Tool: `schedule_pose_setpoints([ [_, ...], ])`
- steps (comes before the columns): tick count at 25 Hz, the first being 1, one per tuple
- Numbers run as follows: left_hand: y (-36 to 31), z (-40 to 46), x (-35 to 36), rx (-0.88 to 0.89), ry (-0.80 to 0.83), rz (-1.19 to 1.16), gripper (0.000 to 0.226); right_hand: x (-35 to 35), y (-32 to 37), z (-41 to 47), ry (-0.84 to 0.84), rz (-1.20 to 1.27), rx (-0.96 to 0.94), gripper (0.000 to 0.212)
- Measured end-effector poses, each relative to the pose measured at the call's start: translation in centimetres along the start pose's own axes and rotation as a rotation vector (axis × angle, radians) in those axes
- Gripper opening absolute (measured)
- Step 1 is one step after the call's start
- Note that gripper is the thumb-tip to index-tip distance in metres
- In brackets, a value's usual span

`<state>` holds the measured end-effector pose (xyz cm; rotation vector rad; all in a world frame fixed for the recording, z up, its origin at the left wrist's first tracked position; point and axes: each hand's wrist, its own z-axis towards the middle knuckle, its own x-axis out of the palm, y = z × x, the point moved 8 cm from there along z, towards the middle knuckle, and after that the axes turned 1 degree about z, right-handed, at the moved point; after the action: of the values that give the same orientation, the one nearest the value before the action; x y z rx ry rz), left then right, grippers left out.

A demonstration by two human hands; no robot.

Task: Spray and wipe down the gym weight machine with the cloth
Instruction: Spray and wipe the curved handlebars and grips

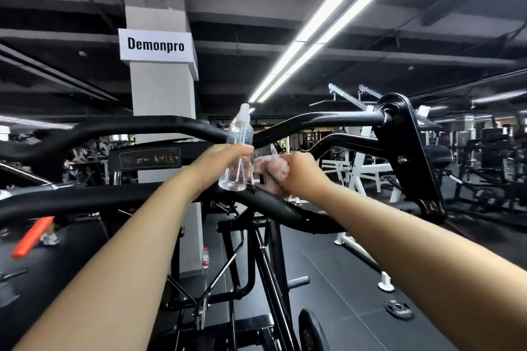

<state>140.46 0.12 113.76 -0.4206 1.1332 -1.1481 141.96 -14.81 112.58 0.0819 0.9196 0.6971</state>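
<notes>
Two bare forearms reach in from the near edge, no sleeves, watch or rings showing; left hand [221, 164] and right hand [299, 177] gloveless.

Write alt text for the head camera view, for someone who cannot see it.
A person's left hand holds a clear spray bottle upright while the right hand grips a crumpled cloth at a black weight machine bar. Behind them stand a pillar sign reading Demonpro and rows of gym equipment.

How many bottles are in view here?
2: a clear spray bottle gripped in the left hand, and a red-labelled drink bottle on the floor by the pillar. Others may be hidden.
</notes>
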Motion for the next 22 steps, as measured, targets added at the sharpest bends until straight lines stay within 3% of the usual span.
schedule_pose_setpoints([
  [3, 0.1, 0.1, -0.1, -0.003, 0.014, 0.044, 0.052, -4.3, -2.9, 0.2, -0.045, -0.102, 0.120, 0.016],
  [7, 0.0, 0.1, 0.2, -0.006, 0.024, 0.065, 0.051, -7.5, -3.4, -1.5, -0.100, -0.072, 0.072, 0.025],
  [9, -0.3, -0.1, 0.3, 0.005, 0.027, 0.085, 0.049, -7.5, -4.2, -2.6, -0.064, 0.162, 0.137, 0.008],
  [12, -0.8, -0.5, 0.3, 0.023, 0.016, 0.004, 0.042, -7.3, -2.3, -3.1, 0.079, 0.737, 0.172, 0.033],
  [14, -1.1, -0.6, -0.3, 0.048, -0.067, -0.102, 0.039, -5.8, 0.4, -2.9, 0.266, 0.870, 0.162, 0.049],
  [18, -1.5, -1.5, -1.6, 0.096, -0.174, -0.201, 0.045, 1.1, 4.6, -2.5, 0.642, 0.591, 0.157, 0.069],
  [20, -1.2, -1.8, -2.3, 0.055, -0.200, -0.160, 0.048, 2.9, 6.4, -2.4, 0.674, 0.474, 0.128, 0.057],
  [22, -1.0, -2.1, -3.1, 0.016, -0.242, -0.169, 0.048, 3.6, 7.8, -1.7, 0.640, 0.232, -0.021, 0.037],
])
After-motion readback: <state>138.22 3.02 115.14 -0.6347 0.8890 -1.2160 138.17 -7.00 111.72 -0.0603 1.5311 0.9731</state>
